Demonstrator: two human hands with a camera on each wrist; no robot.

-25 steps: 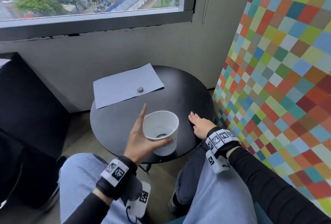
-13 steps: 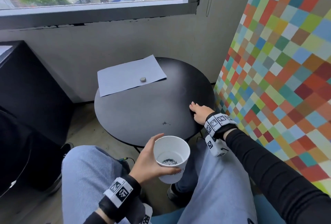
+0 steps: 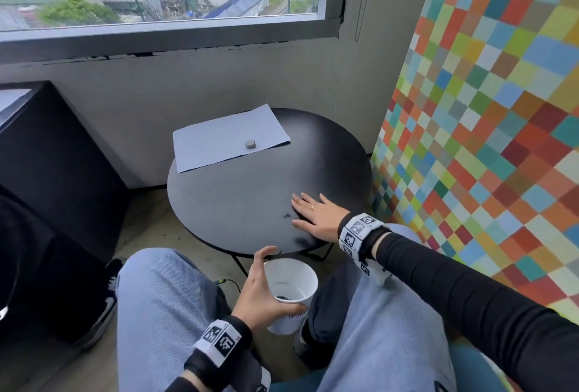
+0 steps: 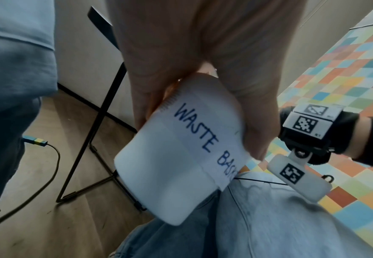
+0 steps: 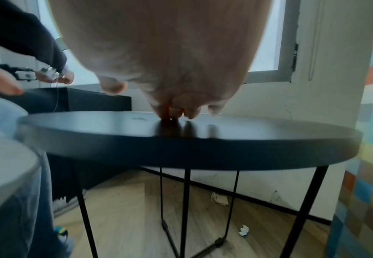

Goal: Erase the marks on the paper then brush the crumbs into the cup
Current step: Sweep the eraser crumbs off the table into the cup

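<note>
My left hand grips a white paper cup just below the near edge of the round black table; dark crumbs lie in its bottom. In the left wrist view the cup carries a handwritten label reading WASTE BASK. My right hand lies flat on the tabletop with straight fingers, beside a small cluster of dark crumbs at its fingertips. The white paper sits at the table's far left with a small grey eraser on it.
A colourful checked wall stands close on the right. A black cabinet is on the left and a window wall behind. Another person's black shoe rests on the wooden floor, where a cable also runs. The table has thin black legs.
My left hand took the cup off the tabletop and lowered it below the near edge. My right hand slid left from the table's right edge onto the top, toward the crumbs.
</note>
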